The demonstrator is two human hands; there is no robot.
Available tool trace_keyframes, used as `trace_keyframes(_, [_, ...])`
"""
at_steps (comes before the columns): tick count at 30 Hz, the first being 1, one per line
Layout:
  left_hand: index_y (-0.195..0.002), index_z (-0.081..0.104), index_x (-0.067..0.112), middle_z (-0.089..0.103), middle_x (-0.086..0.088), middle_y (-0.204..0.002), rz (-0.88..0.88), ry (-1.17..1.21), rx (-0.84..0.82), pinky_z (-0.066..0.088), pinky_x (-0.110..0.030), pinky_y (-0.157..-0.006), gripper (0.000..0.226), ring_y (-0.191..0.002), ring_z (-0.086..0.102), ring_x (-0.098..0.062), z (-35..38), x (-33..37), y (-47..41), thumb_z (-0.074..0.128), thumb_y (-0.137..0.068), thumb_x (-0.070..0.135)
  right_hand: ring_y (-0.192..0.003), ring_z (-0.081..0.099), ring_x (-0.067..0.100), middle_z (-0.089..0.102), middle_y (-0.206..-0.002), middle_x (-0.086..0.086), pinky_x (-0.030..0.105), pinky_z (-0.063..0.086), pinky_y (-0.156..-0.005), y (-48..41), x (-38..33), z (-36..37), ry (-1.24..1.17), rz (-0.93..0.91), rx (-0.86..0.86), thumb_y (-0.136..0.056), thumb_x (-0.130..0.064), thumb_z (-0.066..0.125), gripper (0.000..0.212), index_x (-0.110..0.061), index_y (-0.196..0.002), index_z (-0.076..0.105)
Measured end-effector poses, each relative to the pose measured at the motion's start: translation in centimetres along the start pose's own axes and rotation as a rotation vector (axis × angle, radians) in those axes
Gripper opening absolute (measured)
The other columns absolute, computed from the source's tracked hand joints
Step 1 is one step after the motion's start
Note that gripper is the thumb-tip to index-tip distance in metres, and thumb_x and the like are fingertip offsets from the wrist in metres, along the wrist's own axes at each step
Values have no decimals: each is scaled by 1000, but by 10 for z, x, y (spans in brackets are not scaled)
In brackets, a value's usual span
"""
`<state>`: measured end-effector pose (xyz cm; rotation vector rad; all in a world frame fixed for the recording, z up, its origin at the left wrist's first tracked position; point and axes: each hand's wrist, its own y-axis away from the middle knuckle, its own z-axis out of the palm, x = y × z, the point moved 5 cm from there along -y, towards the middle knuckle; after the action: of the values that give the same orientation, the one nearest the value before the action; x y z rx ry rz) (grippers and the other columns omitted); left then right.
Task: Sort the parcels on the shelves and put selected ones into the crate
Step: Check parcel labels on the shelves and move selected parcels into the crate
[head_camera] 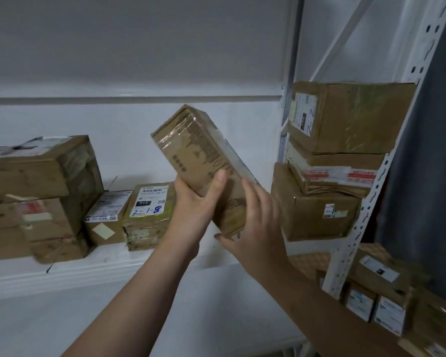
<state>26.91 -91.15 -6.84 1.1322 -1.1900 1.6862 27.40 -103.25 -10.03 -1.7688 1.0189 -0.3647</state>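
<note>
A long brown cardboard parcel [202,161], wrapped in clear tape, is held tilted in the air in front of the white shelf [93,269]. My left hand [195,204] grips its lower left side, thumb across the front face. Around its lower right edge my right hand [258,222] curls, fingers behind the box and thumb under the bottom corner. No crate is in view.
On the shelf lie a labelled parcel marked 2-1-8 [150,215], a smaller box [106,217] and a stack of boxes [36,197] at the left. Three stacked cartons [340,161] fill the right rack behind a perforated white upright [371,191]. More small parcels [386,300] sit lower right.
</note>
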Motion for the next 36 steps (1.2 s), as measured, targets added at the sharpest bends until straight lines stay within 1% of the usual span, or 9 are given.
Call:
trace_keyframes(5, [-143, 15, 38, 57, 13, -122, 15, 69, 53, 51, -39, -95, 110, -112, 60, -8, -14, -12, -12, 84, -59, 51, -135, 36, 25, 37, -141, 3, 51, 36, -110, 16, -6, 10, -79, -258, -55, -78, -32, 70, 76, -13, -141, 33])
trace_keyframes(8, [-142, 20, 37, 61, 7, -122, 27, 84, 44, 51, -44, -95, 97, -110, 63, -13, -22, -16, -19, 83, -69, 34, -138, 36, 19, 43, -144, 2, 33, 29, -116, 14, 0, 10, -282, -257, -190, -92, -31, 54, 54, -12, -140, 41])
trace_keyframes(14, [-144, 17, 36, 58, -3, -125, -19, 92, 10, 54, -37, -87, 78, -111, 62, -22, -34, -29, -26, 68, -85, 29, -123, 41, -5, 49, -133, 0, 14, 34, -105, -13, 31, -1, -524, 194, -135, -93, -32, 52, 42, -16, -133, 51])
trace_keyframes(16, [-144, 24, 36, 65, -1, -118, -36, 90, -47, 54, -38, -86, 76, -107, 65, -21, -34, -33, -28, 64, -79, 35, -123, 38, -12, 42, -140, -8, 12, 32, -105, -18, 38, 5, -721, 408, -326, -96, -35, 54, 48, -33, -141, 38])
trace_keyframes(18, [-144, 32, 30, 69, 3, -113, -43, 93, -71, 52, -44, -92, 68, -105, 66, -19, -34, -35, -27, 58, -82, 36, -123, 47, -3, 48, -136, -17, 26, 39, -106, -15, 39, 15, -979, 595, -489, -97, -38, 50, 53, -47, -144, 28])
trace_keyframes(22, [-144, 37, 25, 64, -3, -124, -41, 103, -72, 50, -48, -97, 48, -109, 65, -20, -34, -41, -26, 48, -97, 28, -112, 54, -10, 56, -122, -29, 18, 49, -92, -9, 35, 22, -969, 554, -493, -100, -37, 43, 47, -41, -145, 33])
trace_keyframes(27, [-144, 37, 28, 64, 0, -126, -44, 60, -62, 50, -45, -97, 58, -112, 63, -18, -41, -43, -25, 54, -90, 41, -104, 55, -16, 55, -118, -30, 8, 49, -80, -7, 31, 27, -1000, 579, -484, -101, -33, 41, 43, -38, -144, 36])
trace_keyframes(32, [-144, 31, 45, 32, 7, -145, 123, -335, -12, 38, -5, -91, 48, -117, 40, 15, -57, -28, -16, 42, -97, 45, -100, 62, 2, 61, -110, -18, 21, 54, -81, -9, 24, 39, -1049, 683, -381, -98, -37, 47, 28, -44, -125, 44])
trace_keyframes(36, [-139, 41, 37, 22, 2, -151, 514, -954, -35, 28, -38, -112, 51, -135, 27, -16, -79, -10, 1, 49, -91, 52, -92, 66, 13, 64, -107, -2, 35, 57, -83, -15, 5, 60, -1119, 897, -317, -94, -43, 53, 28, -31, -118, 45])
